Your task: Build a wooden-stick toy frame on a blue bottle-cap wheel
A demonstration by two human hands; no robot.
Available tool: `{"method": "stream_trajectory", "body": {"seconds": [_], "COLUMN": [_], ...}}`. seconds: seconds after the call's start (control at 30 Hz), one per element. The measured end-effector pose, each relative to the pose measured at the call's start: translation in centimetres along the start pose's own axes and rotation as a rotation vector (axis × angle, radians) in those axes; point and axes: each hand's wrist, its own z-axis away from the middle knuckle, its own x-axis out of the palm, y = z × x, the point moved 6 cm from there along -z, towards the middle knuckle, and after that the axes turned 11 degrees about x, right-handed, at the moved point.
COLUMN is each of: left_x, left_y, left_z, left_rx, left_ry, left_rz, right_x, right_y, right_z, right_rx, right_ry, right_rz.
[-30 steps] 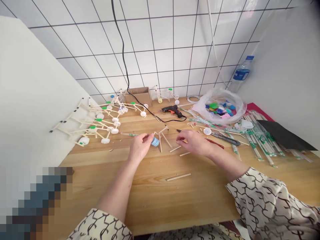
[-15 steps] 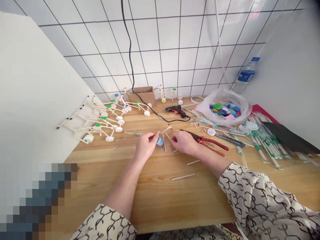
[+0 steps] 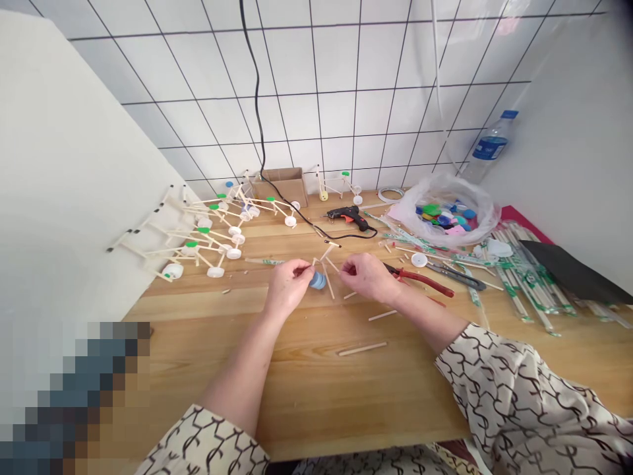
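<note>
Near the middle of the table, my left hand [image 3: 287,288] pinches a small tricycle-like frame of thin wooden sticks [image 3: 327,251] beside its blue bottle-cap wheels [image 3: 318,280]. The far end of this frame carries a crossbar with dark tips. Thumb and forefinger of my right hand [image 3: 368,278] are closed on a short wooden stick [image 3: 333,266], whose far end meets the frame or lies very close to it. Another stick [image 3: 329,282] slants down from the frame between my hands. Below my right hand lie loose cut sticks [image 3: 363,349].
Several similar stick models [image 3: 198,244] with white cap wheels stand at the left. Behind are a cardboard box [image 3: 287,188] and a black glue gun [image 3: 349,216]. On the right lie red-handled pliers [image 3: 425,280], a grey cutter [image 3: 457,276], a bag of bottle caps [image 3: 487,227] and wrapped chopsticks [image 3: 529,284].
My right hand has shifted slightly to the right, covering more of the pliers. The slanting stick between my hands has swung a little to the right. My left hand keeps its pinch.
</note>
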Motion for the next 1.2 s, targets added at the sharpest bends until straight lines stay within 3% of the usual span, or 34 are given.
{"method": "stream_trajectory", "body": {"seconds": [0.63,0.9,1.2], "left_x": [-0.9,-1.0,-1.3], "left_y": [2.3,2.3,2.2], "left_z": [0.6,0.6,0.8], "left_rx": [0.106,0.122,0.132], "left_ry": [-0.004,0.000,0.080], "left_rz": [-0.006,0.044,0.071], "right_x": [-0.4,-0.2,-0.1], "right_y": [-0.4,-0.4,-0.7], "right_z": [0.8,0.9,1.4], "right_rx": [-0.117,-0.161,-0.184], "right_ry": [0.021,0.047,0.074], "right_rz": [-0.066,-0.043,-0.011]}}
